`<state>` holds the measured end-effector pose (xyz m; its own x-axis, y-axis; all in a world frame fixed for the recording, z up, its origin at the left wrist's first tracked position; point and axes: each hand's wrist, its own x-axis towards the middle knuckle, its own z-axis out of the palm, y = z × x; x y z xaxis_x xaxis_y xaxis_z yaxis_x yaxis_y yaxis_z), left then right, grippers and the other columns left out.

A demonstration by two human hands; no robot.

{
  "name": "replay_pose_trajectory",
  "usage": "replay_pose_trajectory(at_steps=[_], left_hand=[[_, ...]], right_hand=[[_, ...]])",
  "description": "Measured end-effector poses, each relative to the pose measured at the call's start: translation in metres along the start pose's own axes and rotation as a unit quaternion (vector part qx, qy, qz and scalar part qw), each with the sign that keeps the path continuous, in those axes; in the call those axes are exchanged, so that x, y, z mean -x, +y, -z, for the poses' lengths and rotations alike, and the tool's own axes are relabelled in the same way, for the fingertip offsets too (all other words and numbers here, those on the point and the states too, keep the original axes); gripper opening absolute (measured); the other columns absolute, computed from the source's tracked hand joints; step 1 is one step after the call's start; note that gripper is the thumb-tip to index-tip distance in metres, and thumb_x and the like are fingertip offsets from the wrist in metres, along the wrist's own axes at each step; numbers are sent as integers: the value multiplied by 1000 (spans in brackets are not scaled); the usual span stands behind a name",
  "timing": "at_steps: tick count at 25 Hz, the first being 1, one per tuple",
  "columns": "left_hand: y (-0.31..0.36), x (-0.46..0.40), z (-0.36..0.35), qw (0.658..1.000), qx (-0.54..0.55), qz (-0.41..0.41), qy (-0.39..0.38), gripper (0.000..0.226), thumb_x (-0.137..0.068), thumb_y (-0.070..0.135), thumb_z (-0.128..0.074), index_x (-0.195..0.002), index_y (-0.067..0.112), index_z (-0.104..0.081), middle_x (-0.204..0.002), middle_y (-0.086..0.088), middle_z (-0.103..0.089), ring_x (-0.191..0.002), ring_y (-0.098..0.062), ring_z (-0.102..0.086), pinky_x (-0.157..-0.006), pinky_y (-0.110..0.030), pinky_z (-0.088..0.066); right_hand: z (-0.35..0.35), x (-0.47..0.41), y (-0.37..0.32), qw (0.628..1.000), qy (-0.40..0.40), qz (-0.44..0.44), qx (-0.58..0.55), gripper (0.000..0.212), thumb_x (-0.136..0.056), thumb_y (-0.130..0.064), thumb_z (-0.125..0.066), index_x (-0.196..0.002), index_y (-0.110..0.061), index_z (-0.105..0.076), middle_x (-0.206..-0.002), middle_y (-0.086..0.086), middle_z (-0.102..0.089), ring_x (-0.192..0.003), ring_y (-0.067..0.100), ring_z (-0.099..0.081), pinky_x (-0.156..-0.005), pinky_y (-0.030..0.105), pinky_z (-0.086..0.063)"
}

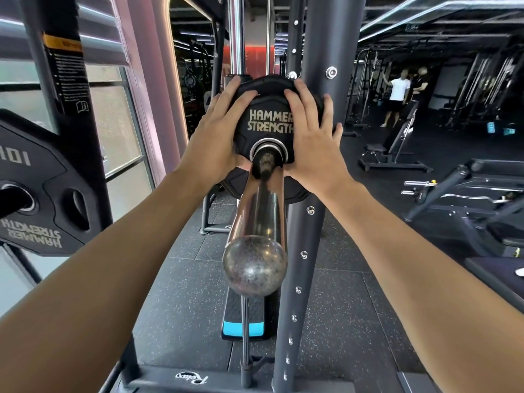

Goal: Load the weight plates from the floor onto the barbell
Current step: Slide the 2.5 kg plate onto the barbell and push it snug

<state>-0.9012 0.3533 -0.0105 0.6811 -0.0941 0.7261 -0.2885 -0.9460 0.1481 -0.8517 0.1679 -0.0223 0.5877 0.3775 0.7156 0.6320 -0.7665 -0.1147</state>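
Note:
A black weight plate (269, 120) with gold "Hammer Strength" lettering sits on the chrome barbell sleeve (259, 211), far along it, near the rack upright. The sleeve runs toward me and ends in a round metal cap. My left hand (218, 131) lies flat against the plate's left side, fingers spread over its upper rim. Pressed on the plate's right side is my right hand (314, 137), fingers apart. Both palms push on the plate's face, either side of the centre hole.
A dark grey rack upright (317, 165) stands just right of the sleeve. A second black plate (42, 194) hangs on a storage peg at left. Benches and machines fill the right side; two people stand far back. Speckled rubber floor lies below.

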Motion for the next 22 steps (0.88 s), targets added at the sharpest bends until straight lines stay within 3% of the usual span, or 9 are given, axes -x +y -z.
replay_pose_trajectory(at_steps=[4, 9, 17, 22], left_hand=[[0, 0, 0, 999, -32, -7, -4, 117, -65, 9, -91, -160, 20, -23, -170, -3, -8, -153, -31, -21, -119, -53, -34], [-2, 0, 1, 999, -12, -32, 11, 103, -72, 4, -84, -158, 16, -28, -167, -6, -14, -147, -29, -32, -116, -40, -36], [-6, -2, -4, 999, -20, -28, 10, 108, -69, 14, -90, -157, 18, -28, -167, -7, -15, -149, -28, -29, -116, -52, -39], [0, 8, -6, 999, -46, -8, 9, 111, -79, 26, -84, -162, 21, -12, -170, -5, -6, -152, -37, -22, -118, -59, -33]], right_hand=[[-4, 0, 2, 999, -4, 2, 53, 149, -50, -57, -94, -160, -24, 0, -169, -3, 1, -150, 48, -7, -105, 79, -27], [-7, -2, 2, 999, -6, -1, 51, 143, -56, -54, -93, -161, -25, 0, -169, -3, 2, -151, 47, -4, -107, 77, -23], [-4, -2, 1, 999, -11, -8, 41, 140, -57, -51, -92, -161, -23, -2, -169, -3, 1, -151, 47, -4, -111, 76, -21], [-4, 8, 1, 1000, 14, 0, 25, 130, -66, -60, -84, -162, -21, -5, -169, 0, -4, -152, 46, -5, -113, 74, -21]])
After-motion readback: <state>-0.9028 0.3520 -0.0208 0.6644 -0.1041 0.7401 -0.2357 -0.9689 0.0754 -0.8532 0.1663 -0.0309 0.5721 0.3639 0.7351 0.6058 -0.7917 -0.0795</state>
